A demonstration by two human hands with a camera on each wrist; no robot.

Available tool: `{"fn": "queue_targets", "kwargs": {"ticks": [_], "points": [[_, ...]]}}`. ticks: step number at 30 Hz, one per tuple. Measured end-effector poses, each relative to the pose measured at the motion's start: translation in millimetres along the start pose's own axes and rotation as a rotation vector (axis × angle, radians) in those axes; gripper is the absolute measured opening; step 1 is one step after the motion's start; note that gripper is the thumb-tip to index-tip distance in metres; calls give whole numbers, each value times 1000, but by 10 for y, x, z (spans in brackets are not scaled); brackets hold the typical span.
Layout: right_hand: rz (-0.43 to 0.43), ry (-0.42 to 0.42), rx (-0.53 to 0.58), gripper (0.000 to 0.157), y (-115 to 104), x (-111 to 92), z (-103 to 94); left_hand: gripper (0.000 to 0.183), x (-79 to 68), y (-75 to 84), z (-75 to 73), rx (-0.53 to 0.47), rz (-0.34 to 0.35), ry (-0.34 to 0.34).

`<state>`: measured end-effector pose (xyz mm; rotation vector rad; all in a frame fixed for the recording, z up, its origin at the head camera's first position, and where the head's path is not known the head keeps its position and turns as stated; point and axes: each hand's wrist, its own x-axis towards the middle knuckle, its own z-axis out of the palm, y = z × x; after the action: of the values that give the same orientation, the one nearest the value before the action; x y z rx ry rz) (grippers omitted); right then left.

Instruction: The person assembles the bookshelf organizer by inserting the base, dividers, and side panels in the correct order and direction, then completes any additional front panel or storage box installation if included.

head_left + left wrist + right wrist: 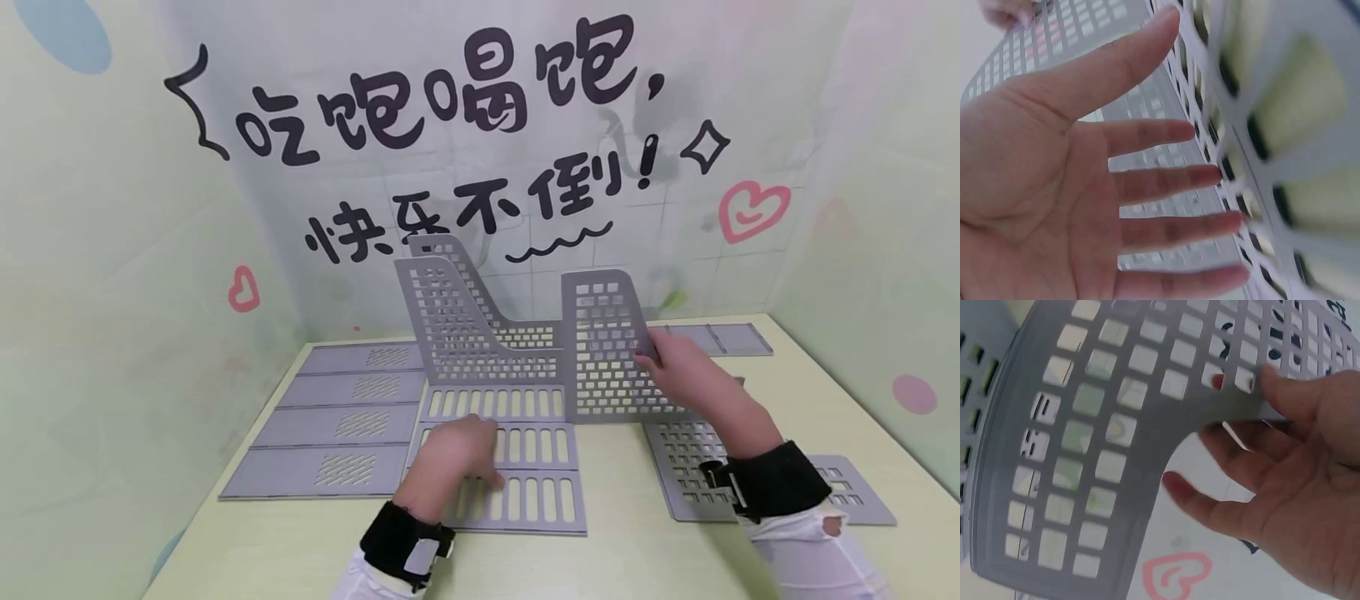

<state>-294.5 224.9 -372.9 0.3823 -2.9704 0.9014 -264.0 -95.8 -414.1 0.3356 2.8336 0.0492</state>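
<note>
My right hand (686, 371) pinches the curved edge of a grey perforated panel (568, 350) that stands upright; in the right wrist view its thumb lies on one face and fingers reach behind. My left hand (459, 450) is over a flat slotted grey panel (536, 527) with three sections. In the left wrist view its fingers (1160, 184) are straight and spread, fingertips right at the slotted surface. Behind that hand, two more perforated panels with curved cutouts, a nearer one (456, 287) and a farther one (480, 292), stand upright at the slotted panel's back.
A solid grey panel (288, 475) in several folded sections lies flat on the table (622, 550) at left. At right lie another flat perforated panel (678, 510) and a grey piece (873, 504) beside it. A grey strip (738, 339) lies near the printed back wall (480, 167).
</note>
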Motion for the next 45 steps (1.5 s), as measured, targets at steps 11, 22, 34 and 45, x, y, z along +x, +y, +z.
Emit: {"fn": "queue_targets", "kwargs": {"ticks": [11, 22, 34, 45], "points": [[-20, -117, -87, 19, 245, -18, -47, 41, 110, -711, -129, -157, -112, -18], [-78, -146, -78, 19, 293, 22, -50, 36, 214, -1192, -52, -665, -162, 73], [-178, -165, 9, 17, 280, 60, 79, 21, 222, -1078, -94, -595, -185, 96], [-244, -34, -33, 18, 12, 143, 475, 31, 214, -1069, -94, -634, -195, 82]]}}
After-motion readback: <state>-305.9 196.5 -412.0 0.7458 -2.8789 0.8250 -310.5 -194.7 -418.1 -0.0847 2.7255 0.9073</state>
